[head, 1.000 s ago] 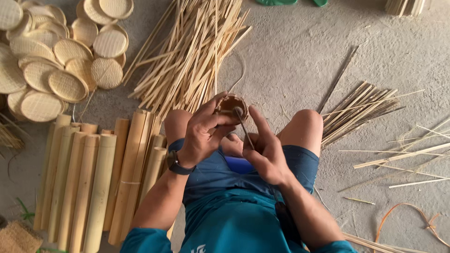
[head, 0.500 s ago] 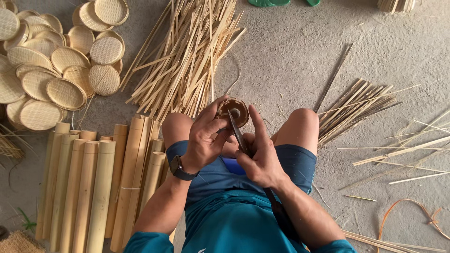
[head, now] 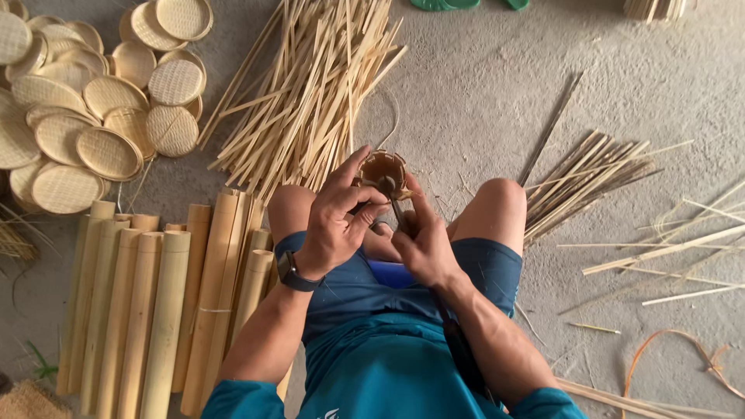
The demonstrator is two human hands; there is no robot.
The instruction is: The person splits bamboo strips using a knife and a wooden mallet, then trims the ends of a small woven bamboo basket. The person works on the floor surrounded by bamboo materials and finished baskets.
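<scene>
Concrete floor strewn with bamboo strips (head: 310, 85) lies under me as my left hand (head: 337, 221) clamps the small woven cup (head: 384, 172) above my knees, right hand (head: 425, 247) pinching a dark strip (head: 398, 215) running lengthwise toward me.

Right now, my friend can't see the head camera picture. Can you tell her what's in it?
A seated person's left hand and right hand hold a small round woven basket above their knees. Split bamboo strips lie on the concrete floor, with bamboo poles and flat woven trays to their left.
</scene>
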